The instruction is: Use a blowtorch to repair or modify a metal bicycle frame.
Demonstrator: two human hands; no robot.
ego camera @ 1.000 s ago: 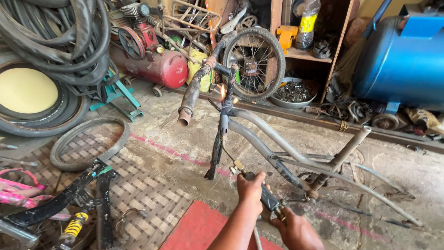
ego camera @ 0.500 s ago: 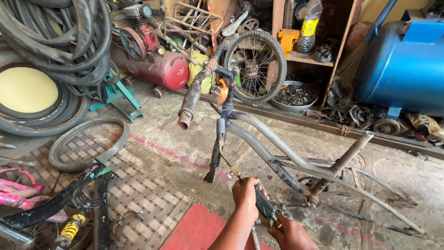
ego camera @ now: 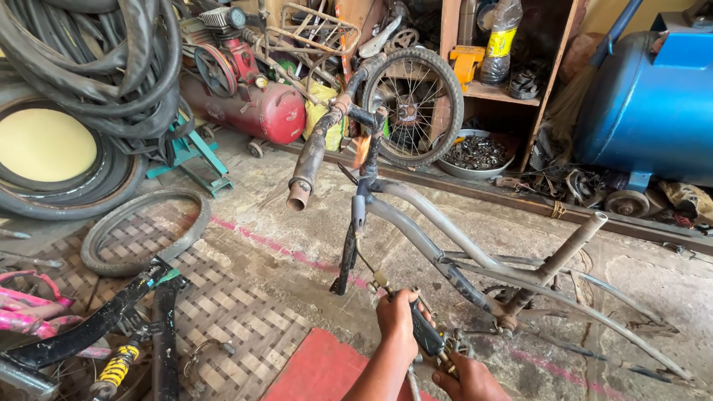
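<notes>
We hold a dark-handled tool [ego camera: 426, 332] in the closed left hand [ego camera: 397, 321] while the right hand [ego camera: 468, 377] pinches its lower end, at the near middle beside the grey bicycle frame [ego camera: 445, 241]. The frame's long axis runs from the far-left handlebar [ego camera: 312, 152] to the near right. It rests on a concrete floor [ego camera: 297, 223], with a red compressor tank [ego camera: 245, 108] far left and a blue tank [ego camera: 650, 111] far right.
</notes>
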